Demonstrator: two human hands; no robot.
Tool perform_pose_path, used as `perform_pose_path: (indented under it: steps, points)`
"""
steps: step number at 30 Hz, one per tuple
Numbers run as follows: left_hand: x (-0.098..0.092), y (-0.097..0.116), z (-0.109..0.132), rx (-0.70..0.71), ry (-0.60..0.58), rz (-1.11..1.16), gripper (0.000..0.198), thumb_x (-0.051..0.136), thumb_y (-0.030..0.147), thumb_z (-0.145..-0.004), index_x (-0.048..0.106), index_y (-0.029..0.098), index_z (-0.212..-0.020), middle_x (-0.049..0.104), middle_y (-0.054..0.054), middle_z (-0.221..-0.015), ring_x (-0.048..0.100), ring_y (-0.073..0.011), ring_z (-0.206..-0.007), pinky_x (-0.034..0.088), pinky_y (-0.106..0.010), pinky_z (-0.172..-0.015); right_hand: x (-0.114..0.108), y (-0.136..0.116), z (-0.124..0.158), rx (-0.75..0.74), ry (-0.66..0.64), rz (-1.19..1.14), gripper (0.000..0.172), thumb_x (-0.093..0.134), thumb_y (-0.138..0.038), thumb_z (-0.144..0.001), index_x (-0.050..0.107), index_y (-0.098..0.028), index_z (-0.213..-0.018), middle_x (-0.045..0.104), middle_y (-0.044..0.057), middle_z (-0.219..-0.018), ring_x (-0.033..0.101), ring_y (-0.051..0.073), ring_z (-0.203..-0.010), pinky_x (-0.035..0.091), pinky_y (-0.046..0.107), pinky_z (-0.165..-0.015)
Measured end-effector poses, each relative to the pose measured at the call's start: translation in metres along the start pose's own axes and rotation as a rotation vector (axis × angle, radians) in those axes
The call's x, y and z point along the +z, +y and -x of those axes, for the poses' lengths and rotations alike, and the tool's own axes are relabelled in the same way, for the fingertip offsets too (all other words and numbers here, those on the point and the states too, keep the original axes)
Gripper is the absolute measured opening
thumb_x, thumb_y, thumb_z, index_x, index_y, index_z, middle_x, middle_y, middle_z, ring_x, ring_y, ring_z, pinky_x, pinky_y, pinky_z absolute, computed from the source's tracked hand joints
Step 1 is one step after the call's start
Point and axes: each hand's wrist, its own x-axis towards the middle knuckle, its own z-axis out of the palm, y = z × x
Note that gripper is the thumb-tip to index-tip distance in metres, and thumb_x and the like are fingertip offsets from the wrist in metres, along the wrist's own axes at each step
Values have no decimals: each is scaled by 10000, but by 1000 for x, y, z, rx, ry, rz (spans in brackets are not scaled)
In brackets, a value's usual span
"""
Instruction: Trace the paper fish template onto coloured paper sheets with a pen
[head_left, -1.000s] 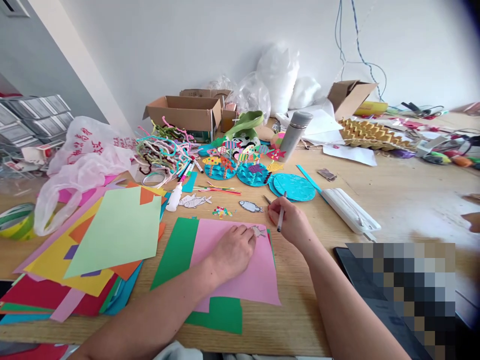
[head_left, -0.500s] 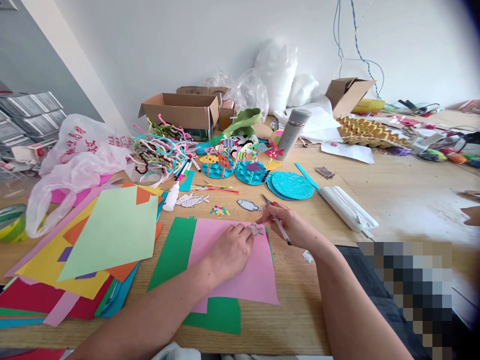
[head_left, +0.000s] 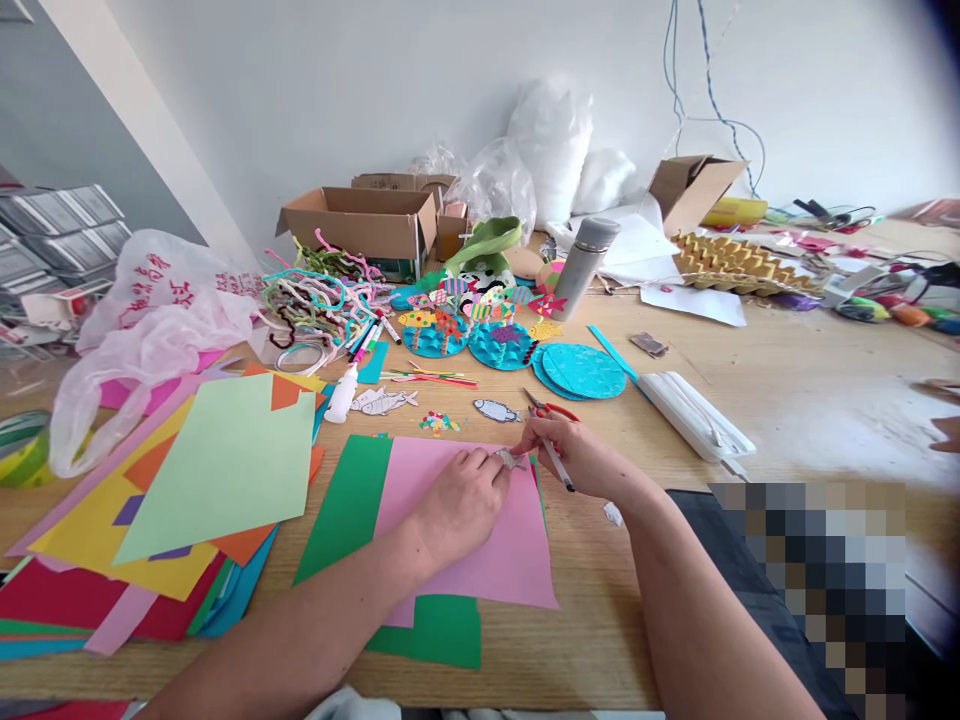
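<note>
My left hand (head_left: 459, 502) lies on a pink paper sheet (head_left: 480, 545), its fingertips pressing a small grey paper fish cutout (head_left: 512, 459) at the sheet's top right corner. My right hand (head_left: 574, 448) is closed round a pen (head_left: 556, 462) whose tip points down and to the right, while its fingertips touch the same fish cutout. The pink sheet rests on green paper (head_left: 349, 505). Red-handled scissors (head_left: 551, 406) lie just beyond my right hand. Another grey fish cutout (head_left: 496, 410) lies above the pink sheet.
A fanned pile of coloured paper (head_left: 217, 460) covers the left of the wooden table (head_left: 810, 400). Behind are a glue bottle (head_left: 343, 393), blue discs with paper fish (head_left: 510, 345), pipe cleaners (head_left: 319, 295), cardboard boxes (head_left: 360, 220), a steel flask (head_left: 586, 262) and a white tray (head_left: 701, 415). Another person's fingers (head_left: 946, 430) show at the right edge.
My right hand swung the pen from upright to lying back along the hand and moved left, bringing its fingertips onto the small fish cutout. My left hand stayed on the pink sheet.
</note>
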Motion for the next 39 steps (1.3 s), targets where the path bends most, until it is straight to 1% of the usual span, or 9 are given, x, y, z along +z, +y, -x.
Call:
perform_pose_path:
  steps: [4,9,13,19,24,30,34,36,39]
  points:
    - [0,0,0,7,1,-2,328,452,108,-893,543,76,-1206,614,-127,-1132,549,-236,-998,421,-351,-886,1,-1,0,27,19,-34,243,471,-28,-682,625,-197,-762,691,45,-816,586,185,-779,429,269,-663]
    - [0,1,0,-4,-10,-10,339,473,112,-889,535,67,-1219,617,-121,-1098,541,-242,-999,427,-355,-878,-2,1,1,93,107,-74,138,492,-104,-757,605,-184,-757,659,40,-767,574,151,-674,419,249,-617]
    - [-1,1,1,-7,-18,-8,312,472,109,-888,551,75,-1188,616,-116,-1092,541,-237,-995,427,-351,-876,-5,2,3,99,103,-79,118,507,-125,-772,609,-176,-742,641,33,-738,540,131,-619,386,237,-577]
    - [-1,1,1,-3,-26,-21,302,466,112,-896,548,81,-1185,585,-120,-1173,530,-231,-1033,419,-351,-901,-3,9,3,98,137,-52,131,501,-92,-749,600,-178,-750,633,25,-750,555,134,-656,398,236,-615]
    - [1,1,1,-5,-30,-26,296,466,112,-897,554,90,-1180,587,-114,-1179,529,-233,-1044,415,-353,-913,-4,11,3,90,154,-56,149,497,-84,-739,607,-183,-759,634,28,-761,570,148,-693,409,243,-633]
    - [1,1,1,-10,-27,-23,308,458,112,-899,545,84,-1194,601,-111,-1149,537,-233,-1039,415,-347,-913,-7,4,3,69,100,-79,97,521,-122,-756,603,-172,-742,644,35,-735,541,132,-619,397,239,-595]
    - [0,1,1,-8,-28,-28,309,447,115,-906,541,85,-1198,602,-116,-1154,539,-227,-1047,417,-345,-907,-6,3,3,52,68,-66,112,511,-118,-756,610,-171,-746,660,37,-737,550,133,-620,398,239,-589]
    - [-1,1,0,-7,-27,-33,316,446,118,-907,536,83,-1208,604,-119,-1155,539,-227,-1050,416,-346,-907,-5,2,3,45,51,-75,134,495,-101,-751,608,-173,-752,673,41,-753,567,137,-635,406,238,-591]
    - [0,1,0,-3,-20,-36,325,451,116,-903,533,75,-1215,602,-125,-1162,538,-232,-1052,416,-347,-906,-3,0,2,20,15,-76,176,475,-63,-724,603,-177,-766,690,52,-810,603,157,-717,433,248,-639]
